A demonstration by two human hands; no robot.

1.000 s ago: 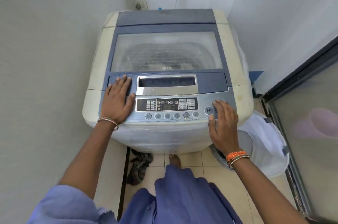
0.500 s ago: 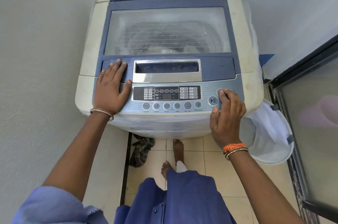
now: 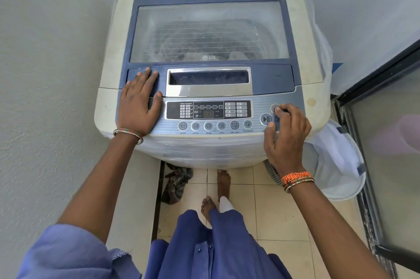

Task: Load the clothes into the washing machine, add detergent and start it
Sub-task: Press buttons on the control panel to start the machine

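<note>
Washing machine (image 3: pixel 211 69) lid shut, clothes (image 3: pixel 204 49) dimly visible inside. Left hand (image 3: pixel 138 105) flat, fingers spread, on the panel's left end — right hand (image 3: pixel 286 135) curled, empty, index fingertip on the round button (image 3: pixel 274 108) above play/pause.

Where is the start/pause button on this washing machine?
The start/pause button sits at the right end of the control panel, just right of the PROGRAM button and just left of the right hand, whose fingers press the round button above it.

Blue sleeves (image 3: pixel 68 253) and garment (image 3: pixel 218 251), beaded bangle (image 3: pixel 128 134) on left wrist, orange bands (image 3: pixel 296 179) on right, bare feet (image 3: pixel 223 179)
</note>
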